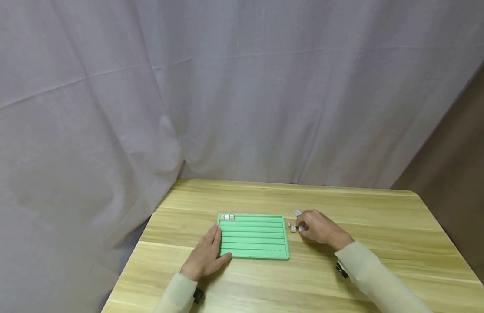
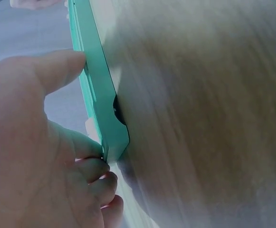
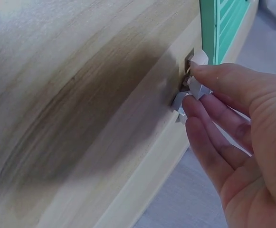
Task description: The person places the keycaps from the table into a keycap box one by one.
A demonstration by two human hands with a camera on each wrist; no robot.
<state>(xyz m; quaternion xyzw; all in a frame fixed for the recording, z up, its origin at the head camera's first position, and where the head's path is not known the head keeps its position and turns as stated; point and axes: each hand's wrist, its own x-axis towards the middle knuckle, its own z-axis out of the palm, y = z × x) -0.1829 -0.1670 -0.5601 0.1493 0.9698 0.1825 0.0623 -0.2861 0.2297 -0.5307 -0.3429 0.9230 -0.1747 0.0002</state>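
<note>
A green ridged tray lies flat on the table, with a short row of keycaps in its far left corner. My left hand rests against the tray's left side, fingers extended along the edge and thumb on the front rim. To the right of the tray, my right hand reaches down among loose keycaps. Thumb and fingertips pinch a white keycap in the right wrist view. Another keycap sits right beside those fingertips, and one more keycap lies just beyond the hand.
The wooden table extends on both sides of the tray. Behind it hangs a grey curtain, reaching down to the table's far edge. A dark band shows at the right wrist.
</note>
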